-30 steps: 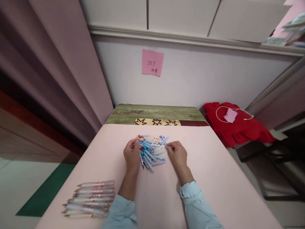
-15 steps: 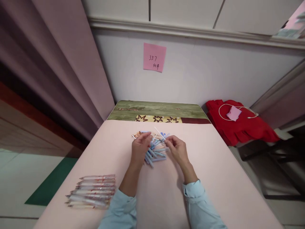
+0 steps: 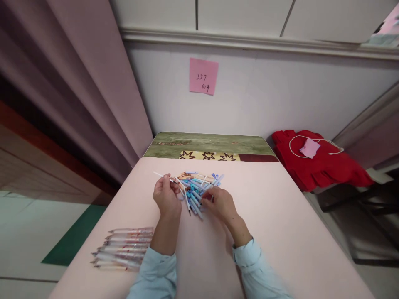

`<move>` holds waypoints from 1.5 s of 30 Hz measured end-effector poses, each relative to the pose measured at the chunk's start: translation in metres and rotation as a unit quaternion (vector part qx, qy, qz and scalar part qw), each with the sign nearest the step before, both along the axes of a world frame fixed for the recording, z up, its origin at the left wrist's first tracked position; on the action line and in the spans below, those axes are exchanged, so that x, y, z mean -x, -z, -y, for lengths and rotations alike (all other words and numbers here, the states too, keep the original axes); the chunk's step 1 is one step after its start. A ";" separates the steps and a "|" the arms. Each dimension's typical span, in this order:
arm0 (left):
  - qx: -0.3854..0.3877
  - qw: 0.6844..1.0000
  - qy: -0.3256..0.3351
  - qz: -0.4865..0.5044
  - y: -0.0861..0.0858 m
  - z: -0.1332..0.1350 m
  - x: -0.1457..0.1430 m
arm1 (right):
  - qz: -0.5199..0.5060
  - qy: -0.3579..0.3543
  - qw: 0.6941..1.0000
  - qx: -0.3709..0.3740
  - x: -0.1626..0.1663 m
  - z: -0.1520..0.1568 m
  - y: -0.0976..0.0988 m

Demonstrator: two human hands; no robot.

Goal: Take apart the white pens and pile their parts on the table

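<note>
Between the thumb and fingers of my left hand [image 3: 166,196] is a thin white pen refill [image 3: 159,175], pointing up and to the left. My right hand [image 3: 220,204] reaches into the right side of a loose pile of blue pen barrels [image 3: 195,195], its fingers bent together at the barrels. What those fingertips grip, if anything, is hidden. Another white refill with a dark tip [image 3: 187,201] lies slanted on the pile's left side. Orange-beige pen parts [image 3: 187,176] and small blue pieces [image 3: 214,176] lie along the far edge of the pile.
Several assembled clear pens [image 3: 124,249] lie in a row at the table's front left, beside my left sleeve. A pale cloth [image 3: 268,232] covers most of the table. A red cloth with a white cable [image 3: 293,149] lies on a seat to the right.
My left hand has moved left and now holds the white refill, which was at my right hand before. My right hand has lowered leftward to the blue barrels.
</note>
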State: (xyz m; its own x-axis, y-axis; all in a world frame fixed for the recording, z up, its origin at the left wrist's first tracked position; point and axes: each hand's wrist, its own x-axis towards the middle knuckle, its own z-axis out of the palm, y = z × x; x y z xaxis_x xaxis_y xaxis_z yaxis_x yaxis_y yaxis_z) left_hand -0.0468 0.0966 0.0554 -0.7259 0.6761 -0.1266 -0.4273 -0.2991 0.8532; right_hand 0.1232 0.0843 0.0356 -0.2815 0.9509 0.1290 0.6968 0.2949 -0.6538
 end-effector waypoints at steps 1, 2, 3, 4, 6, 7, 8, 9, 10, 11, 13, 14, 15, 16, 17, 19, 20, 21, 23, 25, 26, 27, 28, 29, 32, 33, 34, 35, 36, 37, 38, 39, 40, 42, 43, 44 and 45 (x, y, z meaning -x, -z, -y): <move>-0.003 1.000 0.001 0.005 0.001 0.000 0.001 | 0.029 0.001 1.000 -0.002 0.003 0.001 0.001; -0.006 1.000 0.006 0.008 0.002 0.000 0.001 | 0.051 0.004 0.999 -0.004 0.006 0.002 0.002; -0.009 1.000 0.012 0.011 0.003 0.000 0.000 | 0.069 0.008 0.998 -0.006 0.009 0.004 0.002; -0.012 1.000 0.019 0.013 0.003 0.001 -0.001 | 0.084 0.013 0.996 -0.009 0.012 0.005 0.003; -0.014 0.999 0.031 0.016 0.003 0.001 -0.005 | 0.108 0.024 0.994 -0.014 0.017 0.009 0.003; -0.014 0.999 0.037 0.017 0.003 0.001 -0.006 | 0.118 0.028 0.992 -0.014 0.020 0.010 0.003; -0.012 0.999 0.041 0.017 0.002 0.002 -0.007 | 0.126 0.033 0.991 -0.013 0.022 0.012 0.003; -0.011 0.999 0.045 0.016 0.002 0.002 -0.008 | 0.130 0.038 0.991 -0.013 0.023 0.012 0.002; -0.011 0.999 0.049 0.014 0.001 0.002 -0.009 | 0.127 0.043 0.991 -0.014 0.023 0.012 0.002; -0.012 0.998 0.056 0.014 0.001 0.002 -0.010 | 0.116 0.049 0.992 -0.015 0.022 0.012 0.000; -0.016 0.997 0.075 0.017 0.000 0.001 -0.011 | 0.063 0.069 0.995 -0.017 0.016 0.008 -0.004; -0.018 0.996 0.087 0.020 0.000 0.001 -0.012 | 0.017 0.079 0.997 -0.010 0.011 0.006 -0.007; -0.018 0.995 0.099 0.023 0.000 0.001 -0.013 | -0.043 0.089 0.995 0.005 0.006 0.004 -0.011; -0.018 0.993 0.112 0.026 0.000 0.002 -0.014 | -0.118 0.090 0.988 0.035 0.000 0.002 -0.014; -0.017 0.991 0.127 0.026 0.000 0.002 -0.017 | -0.199 0.085 0.973 0.079 -0.006 0.000 -0.018; -0.017 0.986 0.164 0.024 -0.001 0.004 -0.022 | -0.327 0.048 0.927 0.179 -0.017 -0.002 -0.025; -0.016 0.983 0.183 0.021 -0.002 0.005 -0.026 | -0.363 0.023 0.905 0.222 -0.021 -0.002 -0.027; -0.014 0.980 0.198 0.017 -0.003 0.006 -0.029 | -0.380 -0.004 0.889 0.257 -0.025 -0.001 -0.030; -0.007 0.976 0.216 0.007 -0.007 0.009 -0.035 | -0.376 -0.051 0.875 0.300 -0.031 0.000 -0.033; 0.002 0.974 0.225 -0.002 -0.011 0.011 -0.039 | -0.358 -0.082 0.874 0.320 -0.035 0.001 -0.034; 0.006 0.973 0.231 -0.005 -0.013 0.012 -0.040 | -0.349 -0.092 0.875 0.324 -0.037 0.002 -0.035; 0.011 0.972 0.237 -0.007 -0.015 0.013 -0.041 | -0.342 -0.101 0.876 0.325 -0.038 0.002 -0.035; 0.016 0.970 0.241 -0.008 -0.016 0.014 -0.041 | -0.338 -0.107 0.877 0.324 -0.039 0.001 -0.035; 0.022 0.969 0.244 -0.008 -0.017 0.015 -0.042 | -0.336 -0.110 0.878 0.323 -0.039 0.001 -0.035; 0.031 0.968 0.249 0.001 -0.018 0.016 -0.043 | -0.335 -0.112 0.880 0.319 -0.039 0.001 -0.035; 0.030 0.967 0.252 0.005 -0.018 0.016 -0.043 | -0.334 -0.111 0.881 0.317 -0.039 0.001 -0.035; 0.029 0.966 0.255 0.007 -0.018 0.016 -0.044 | -0.333 -0.110 0.882 0.315 -0.039 0.001 -0.035; 0.028 0.965 0.260 0.008 -0.018 0.017 -0.044 | -0.332 -0.108 0.883 0.313 -0.040 0.001 -0.035; 0.028 0.965 0.262 0.007 -0.018 0.017 -0.044 | -0.332 -0.106 0.884 0.312 -0.040 0.001 -0.035; 0.028 0.964 0.263 0.006 -0.018 0.017 -0.045 | -0.333 -0.104 0.884 0.312 -0.040 0.001 -0.035; 0.030 0.964 0.263 0.002 -0.018 0.017 -0.045 | -0.333 -0.103 0.884 0.313 -0.040 0.001 -0.034; 0.031 0.965 0.261 -0.002 -0.018 0.017 -0.045 | -0.332 -0.101 0.884 0.314 -0.040 0.001 -0.034; 0.032 0.966 0.258 -0.007 -0.018 0.017 -0.045 | -0.332 -0.101 0.884 0.315 -0.040 0.001 -0.034; 0.030 0.967 0.253 -0.022 -0.018 0.017 -0.044 | -0.332 -0.097 0.885 0.313 -0.040 0.001 -0.034; 0.029 0.967 0.252 -0.032 -0.017 0.017 -0.044 | -0.333 -0.095 0.885 0.310 -0.040 0.000 -0.034; 0.028 0.967 0.250 -0.042 -0.017 0.017 -0.044 | -0.336 -0.092 0.886 0.305 -0.039 0.000 -0.034; 0.027 0.967 0.249 -0.051 -0.016 0.017 -0.044 | -0.338 -0.090 0.888 0.299 -0.039 0.000 -0.034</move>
